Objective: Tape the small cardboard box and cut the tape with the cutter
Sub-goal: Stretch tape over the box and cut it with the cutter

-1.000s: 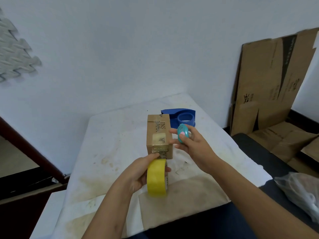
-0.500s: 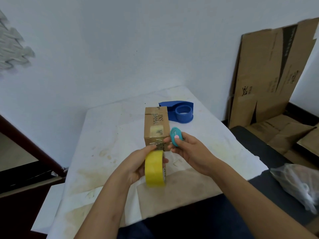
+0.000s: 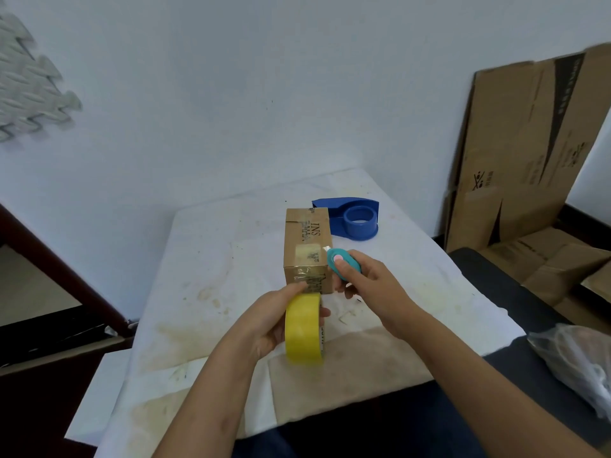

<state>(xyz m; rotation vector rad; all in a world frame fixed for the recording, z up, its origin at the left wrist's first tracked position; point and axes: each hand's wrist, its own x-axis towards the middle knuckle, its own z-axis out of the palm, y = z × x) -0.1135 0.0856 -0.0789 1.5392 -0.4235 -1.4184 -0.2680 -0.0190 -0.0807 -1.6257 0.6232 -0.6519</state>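
Observation:
A small brown cardboard box [image 3: 305,239] lies lengthwise on the stained white table [image 3: 205,259], with shiny tape across its near end. My left hand [image 3: 267,317] grips a yellow tape roll [image 3: 302,327] just in front of the box, thumb pressed on the box's near face. My right hand [image 3: 370,285] holds a small teal cutter [image 3: 342,264] with a pink button, its short blade tip out and touching the box's right edge.
A blue tape dispenser [image 3: 355,218] sits behind the box on the right. Flattened cardboard sheets [image 3: 522,143] lean on the wall at right. A clear plastic bag [image 3: 578,361] lies at the far right. Small paper scraps [image 3: 347,317] lie near my right hand.
My right hand has turned the cutter and brought it down to the box's right edge, with the blade tip now showing. The left hand and roll stay at the box's near end.

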